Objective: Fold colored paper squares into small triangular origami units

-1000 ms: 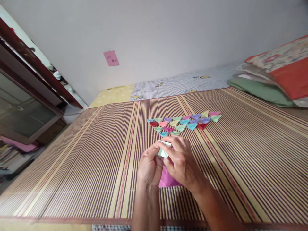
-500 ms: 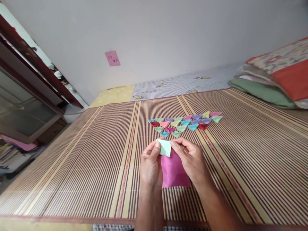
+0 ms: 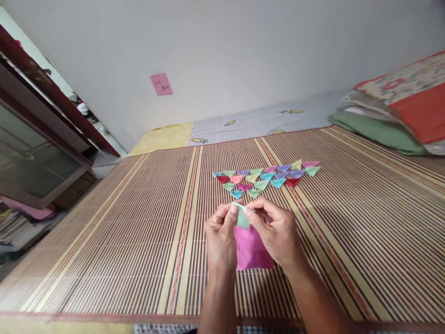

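Observation:
A small pale green folded paper (image 3: pixel 243 220) is held up between both my hands. My left hand (image 3: pixel 222 236) pinches its left side, thumb in front. At its right side, my right hand (image 3: pixel 276 232) grips the edge between thumb and fingers. The paper tilts, and its upper edge shows as a narrow strip. Below it lies a magenta paper sheet (image 3: pixel 253 250) on the striped mat, its top and right parts covered by the green paper and my right hand. Just beyond my fingertips stand rows of small folded paper pieces (image 3: pixel 261 184) in several colours.
The striped bamboo mat (image 3: pixel 139 241) spreads across the bed. Behind it runs a checked sheet (image 3: pixel 243 127) along the wall. A floral and red pillow (image 3: pixel 417 102) rests over a green cloth (image 3: pixel 378 134) at the right. A glass-fronted cabinet (image 3: pixel 31 153) stands at the left.
The green paper has tilted and turned between my fingers, showing less of its face. My hands have come closer together, with the left shifting slightly right.

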Tool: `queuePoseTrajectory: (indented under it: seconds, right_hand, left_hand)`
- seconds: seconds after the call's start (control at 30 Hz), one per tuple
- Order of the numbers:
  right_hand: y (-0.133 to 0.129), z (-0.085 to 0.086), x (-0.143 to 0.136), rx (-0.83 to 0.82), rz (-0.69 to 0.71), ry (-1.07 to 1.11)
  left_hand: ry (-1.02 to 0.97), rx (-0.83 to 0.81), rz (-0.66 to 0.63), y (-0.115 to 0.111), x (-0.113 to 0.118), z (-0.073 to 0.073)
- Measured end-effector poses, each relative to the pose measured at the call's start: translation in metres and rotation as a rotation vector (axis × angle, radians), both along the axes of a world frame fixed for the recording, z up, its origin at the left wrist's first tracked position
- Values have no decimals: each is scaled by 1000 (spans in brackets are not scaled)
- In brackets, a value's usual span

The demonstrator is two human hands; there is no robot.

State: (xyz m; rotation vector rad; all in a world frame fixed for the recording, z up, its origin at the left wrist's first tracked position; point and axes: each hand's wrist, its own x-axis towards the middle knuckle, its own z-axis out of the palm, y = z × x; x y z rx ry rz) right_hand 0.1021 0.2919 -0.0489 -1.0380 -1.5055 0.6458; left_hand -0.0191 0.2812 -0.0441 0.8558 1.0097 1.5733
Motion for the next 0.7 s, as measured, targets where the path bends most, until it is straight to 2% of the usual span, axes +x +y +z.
queuePoseTrajectory:
  seconds: [0.2, 0.3, 0.4, 0.57, 0.7]
  right_hand:
    - [2, 7, 14, -46, 157, -37]
    - [3, 5, 18, -136, 236, 17]
    - [3, 2, 14, -210, 278, 54]
    - [1, 1, 1, -207, 224, -39]
    - [-1, 3, 2, -135, 113, -162]
  left_hand:
    - [14, -5, 9, 1, -6, 4]
    - [21, 4, 6, 0, -5, 4]
    - [-11, 20, 57, -1, -1, 0]
    - [-144, -41, 87, 2, 1, -7]
    - [-72, -60, -27, 4, -4, -6]
